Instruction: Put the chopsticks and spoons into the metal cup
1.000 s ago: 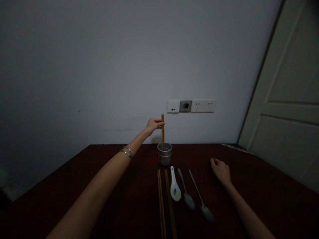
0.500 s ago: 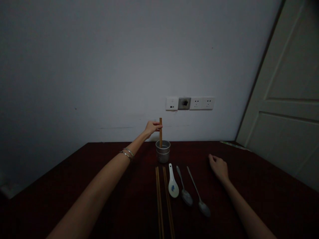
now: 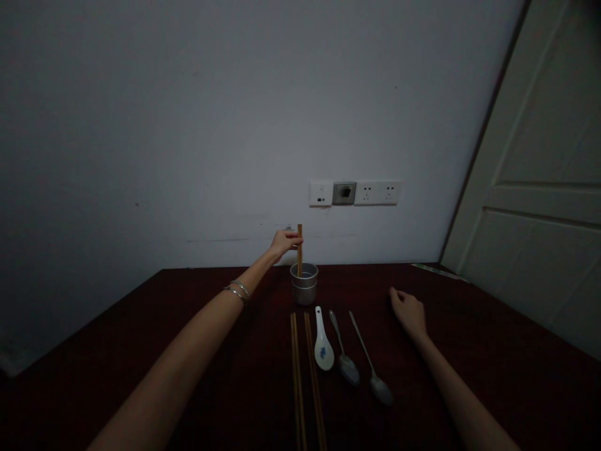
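My left hand [image 3: 285, 242] pinches a pair of wooden chopsticks [image 3: 300, 254] near their top, holding them upright. Their lower ends are inside a grey metal cup [image 3: 304, 289], hidden by its wall. In front of the cup lie two more pairs of chopsticks, a left pair [image 3: 297, 376] and a right pair [image 3: 313, 376]. Beside them is a white soup spoon [image 3: 323, 351] with a blue mark, then a metal spoon [image 3: 348, 369] and a longer-handled metal spoon [image 3: 380, 389]. On the table to the right rests my right hand [image 3: 409, 313], fingers curled in, holding nothing visible.
The dark red table [image 3: 211, 401] meets a pale wall [image 3: 211, 125] at its back edge. Sockets and a switch [image 3: 354, 193] sit on the wall above. A pale door [image 3: 539, 188] stands at the right, and a thin strip [image 3: 439, 272] lies at the back right edge.
The chopsticks in my left hand sit very slightly deeper in the cup. My whole view has shifted a little; my right hand stays resting on the table.
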Action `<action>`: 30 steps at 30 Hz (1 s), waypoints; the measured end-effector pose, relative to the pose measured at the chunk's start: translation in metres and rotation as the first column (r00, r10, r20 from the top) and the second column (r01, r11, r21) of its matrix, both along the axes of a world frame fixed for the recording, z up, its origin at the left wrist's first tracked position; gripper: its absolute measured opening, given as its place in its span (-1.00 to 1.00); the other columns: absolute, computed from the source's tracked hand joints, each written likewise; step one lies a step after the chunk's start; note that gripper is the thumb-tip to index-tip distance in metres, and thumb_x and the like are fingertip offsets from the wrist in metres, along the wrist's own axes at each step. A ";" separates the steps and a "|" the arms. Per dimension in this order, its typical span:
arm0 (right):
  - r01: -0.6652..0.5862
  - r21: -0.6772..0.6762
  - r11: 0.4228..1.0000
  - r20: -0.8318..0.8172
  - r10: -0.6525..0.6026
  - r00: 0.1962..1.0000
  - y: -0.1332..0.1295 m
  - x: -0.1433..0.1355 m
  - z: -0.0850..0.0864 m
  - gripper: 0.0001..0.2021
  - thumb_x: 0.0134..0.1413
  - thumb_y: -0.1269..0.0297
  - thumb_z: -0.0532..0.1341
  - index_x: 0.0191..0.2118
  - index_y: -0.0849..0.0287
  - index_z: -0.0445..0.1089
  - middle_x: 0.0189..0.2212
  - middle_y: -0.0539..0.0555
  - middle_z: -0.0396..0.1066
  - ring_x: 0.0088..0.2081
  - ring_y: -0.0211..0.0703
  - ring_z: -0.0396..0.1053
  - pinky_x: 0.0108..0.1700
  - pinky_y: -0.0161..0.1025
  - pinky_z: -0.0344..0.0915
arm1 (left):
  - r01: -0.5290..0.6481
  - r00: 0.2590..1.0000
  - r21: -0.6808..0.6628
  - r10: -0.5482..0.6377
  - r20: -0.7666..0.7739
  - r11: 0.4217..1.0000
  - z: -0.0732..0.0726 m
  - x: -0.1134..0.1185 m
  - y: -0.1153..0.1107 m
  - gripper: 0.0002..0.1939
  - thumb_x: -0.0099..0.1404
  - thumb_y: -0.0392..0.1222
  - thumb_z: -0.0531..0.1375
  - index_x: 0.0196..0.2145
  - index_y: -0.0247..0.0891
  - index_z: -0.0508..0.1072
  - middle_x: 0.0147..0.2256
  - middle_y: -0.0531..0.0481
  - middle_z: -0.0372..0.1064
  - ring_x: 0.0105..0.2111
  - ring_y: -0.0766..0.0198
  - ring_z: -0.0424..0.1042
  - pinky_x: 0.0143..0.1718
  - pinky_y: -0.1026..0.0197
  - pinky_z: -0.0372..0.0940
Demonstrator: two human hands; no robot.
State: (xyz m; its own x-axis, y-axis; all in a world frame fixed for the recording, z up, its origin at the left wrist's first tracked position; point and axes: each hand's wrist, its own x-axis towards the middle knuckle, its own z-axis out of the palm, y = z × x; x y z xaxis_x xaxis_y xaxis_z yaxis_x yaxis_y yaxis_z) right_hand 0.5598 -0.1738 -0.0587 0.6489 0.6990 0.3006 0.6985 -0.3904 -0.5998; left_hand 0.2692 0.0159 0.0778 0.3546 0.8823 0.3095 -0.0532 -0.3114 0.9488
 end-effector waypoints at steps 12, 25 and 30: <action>-0.007 -0.002 1.000 0.019 0.007 1.000 0.001 0.000 -0.001 -0.46 0.11 0.04 -0.13 -0.15 0.29 0.46 -0.28 0.31 0.47 -0.25 0.08 0.42 -0.24 -0.20 0.22 | -0.041 0.997 0.022 0.043 -0.067 0.999 -0.007 0.001 0.001 -0.89 -0.10 -0.27 0.29 -0.55 -0.35 0.46 -0.54 0.01 0.35 -0.52 0.34 0.34 -0.49 0.26 0.30; -0.012 -0.004 1.000 0.010 0.012 1.000 0.003 0.004 -0.004 -0.45 0.11 0.03 -0.13 -0.16 0.30 0.47 -0.29 0.30 0.48 -0.25 0.07 0.42 -0.26 -0.22 0.22 | 0.000 0.996 -0.044 -0.004 -0.084 0.999 -0.013 -0.001 -0.002 -0.79 -0.08 -0.26 0.32 -0.44 -0.37 0.45 -0.49 -0.03 0.39 -0.50 0.32 0.37 -0.47 0.23 0.33; -0.009 -0.009 1.000 0.009 0.009 1.000 0.003 0.003 -0.003 -0.45 0.11 0.02 -0.13 -0.17 0.29 0.47 -0.30 0.30 0.48 -0.25 0.07 0.42 -0.26 -0.22 0.21 | 0.018 0.998 -0.103 -0.025 -0.062 0.995 -0.013 -0.006 -0.010 -0.48 -0.14 -0.23 0.38 -0.18 -0.30 0.38 -0.35 -0.07 0.41 -0.42 0.27 0.41 -0.44 0.20 0.34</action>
